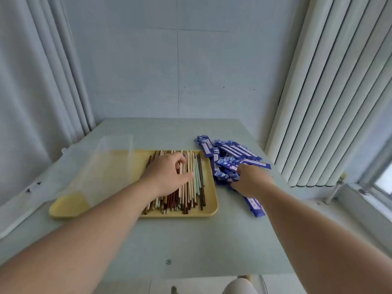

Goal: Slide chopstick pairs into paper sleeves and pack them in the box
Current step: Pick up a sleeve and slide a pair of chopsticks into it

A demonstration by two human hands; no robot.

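Observation:
A yellow tray [210, 209] in the middle of the table holds several loose chopsticks [196, 179] in brown, cream and pale green. My left hand [167, 175] lies over the pile with fingers curled down onto the sticks; whether it holds any is hidden. To the right of the tray lies a heap of blue paper sleeves [231, 153]. My right hand [252, 181] reaches into the heap's near side, fingers bent onto a sleeve. A clear plastic box [99, 166] stands on the tray's left part.
The pale table [191, 240] ends at a wall behind. White curtains hang at the left [31, 92] and a ribbed white radiator [331, 102] stands at the right by a window sill [360, 200]. A few sleeves reach toward the table's right edge.

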